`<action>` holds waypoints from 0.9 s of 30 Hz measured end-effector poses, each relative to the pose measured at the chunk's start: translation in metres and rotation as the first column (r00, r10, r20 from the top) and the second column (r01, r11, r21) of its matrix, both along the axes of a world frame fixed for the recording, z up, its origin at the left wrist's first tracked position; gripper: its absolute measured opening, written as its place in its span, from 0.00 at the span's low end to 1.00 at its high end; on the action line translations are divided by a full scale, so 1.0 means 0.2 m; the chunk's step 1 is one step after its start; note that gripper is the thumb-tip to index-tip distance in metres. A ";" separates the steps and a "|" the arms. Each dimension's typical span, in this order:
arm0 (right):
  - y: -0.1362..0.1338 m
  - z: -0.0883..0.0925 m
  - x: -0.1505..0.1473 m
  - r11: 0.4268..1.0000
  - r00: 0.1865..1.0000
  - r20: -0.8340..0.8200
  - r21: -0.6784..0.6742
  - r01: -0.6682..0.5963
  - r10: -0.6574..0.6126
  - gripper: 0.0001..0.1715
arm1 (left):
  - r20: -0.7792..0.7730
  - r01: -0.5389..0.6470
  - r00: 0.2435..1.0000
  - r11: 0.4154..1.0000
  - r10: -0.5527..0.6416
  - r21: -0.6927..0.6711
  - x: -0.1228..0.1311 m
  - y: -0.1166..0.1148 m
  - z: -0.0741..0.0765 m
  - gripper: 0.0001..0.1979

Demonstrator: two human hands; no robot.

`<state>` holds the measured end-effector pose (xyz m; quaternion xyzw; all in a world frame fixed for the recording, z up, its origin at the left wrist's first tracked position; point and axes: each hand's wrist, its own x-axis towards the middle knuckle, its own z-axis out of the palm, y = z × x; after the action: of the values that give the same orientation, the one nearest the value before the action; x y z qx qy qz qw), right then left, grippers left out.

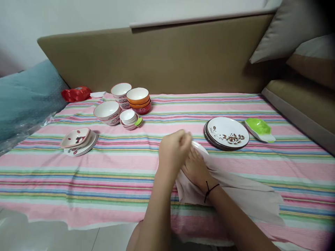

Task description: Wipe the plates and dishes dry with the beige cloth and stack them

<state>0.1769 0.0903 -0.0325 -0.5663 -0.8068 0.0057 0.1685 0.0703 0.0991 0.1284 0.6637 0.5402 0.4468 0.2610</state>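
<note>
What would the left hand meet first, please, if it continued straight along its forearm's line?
Probably the backrest, with the left hand passing between bowls and stacked plates, though its height above the striped cloth is unclear.

The striped cloth (123,164) (mostly pink) carries bowls (106,111), plates (222,129) and 1 green-white dish (258,127).

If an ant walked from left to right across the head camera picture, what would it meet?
Blue cushion, patterned dish, big white bowl, orange bowls, left hand, right hand, stack of flowery plates, green leaf-shaped dish.
</note>
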 end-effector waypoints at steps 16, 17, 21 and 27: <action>0.02 0.07 -0.02 0.993 0.998 -0.045 -0.116 0.035 -0.041 0.35 | 0.543 0.012 0.794 0.885 0.275 -0.466 -0.08 0.11 -0.32 0.24; 0.02 0.07 -0.02 0.994 0.998 -0.049 -0.106 0.030 -0.035 0.35 | 0.413 -0.023 0.880 0.890 0.234 -0.455 -0.10 0.11 -0.33 0.22; 0.02 0.07 -0.02 0.996 0.997 -0.076 -0.081 0.023 -0.029 0.35 | -0.186 -0.286 0.953 0.915 0.241 -0.283 -0.14 0.11 -0.34 0.17; 0.01 0.11 -0.01 0.993 0.993 -0.117 -0.120 0.011 -0.026 0.34 | -0.439 -0.386 0.869 0.867 0.227 -0.316 -0.16 0.12 -0.35 0.14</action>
<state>0.1742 0.0919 -0.0104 -0.5815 -0.7883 0.0860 0.1819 0.0384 0.1222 0.0591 0.5759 0.7599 0.2251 0.2007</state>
